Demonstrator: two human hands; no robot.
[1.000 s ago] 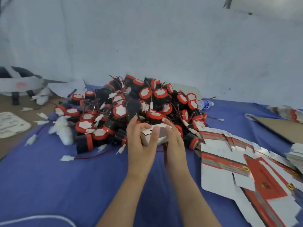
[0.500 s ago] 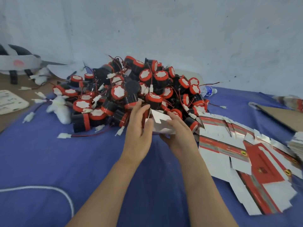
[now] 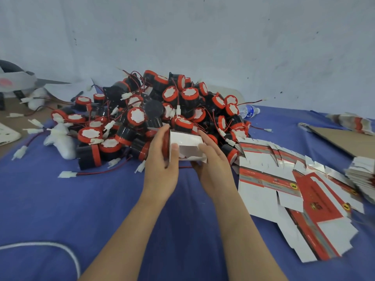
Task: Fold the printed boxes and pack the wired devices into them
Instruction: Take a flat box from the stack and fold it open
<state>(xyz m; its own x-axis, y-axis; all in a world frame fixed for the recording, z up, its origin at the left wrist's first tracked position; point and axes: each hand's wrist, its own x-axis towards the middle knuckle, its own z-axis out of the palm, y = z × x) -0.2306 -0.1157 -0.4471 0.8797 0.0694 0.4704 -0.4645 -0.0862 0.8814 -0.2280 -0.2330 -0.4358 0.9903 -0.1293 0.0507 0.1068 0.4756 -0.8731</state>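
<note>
Holding a partly folded white-and-red printed cardboard box (image 3: 187, 141) between them, the left hand (image 3: 162, 169) and right hand (image 3: 214, 167) meet at the near edge of a heap of black cylindrical wired devices with red-rimmed white caps (image 3: 140, 116). Left fingers (image 3: 160, 136) curl round the box's red left wall, thumb pressed on its near edge. Right fingers (image 3: 207, 138) lie along its right wall, thumb on the near flap. Both hands thus grip it, white interior facing the camera. Whether the box touches the blue cloth-covered bench (image 3: 60, 199) cannot be told. Flat red-and-white printed box blanks (image 3: 269, 187) fan out just right of the right forearm, reaching toward the bench's right edge, where a stack of further blanks (image 3: 363, 175) sits. Bare blue cloth lies open at near left, crossed by a white cord (image 3: 50, 245) at the lower corner.
</note>
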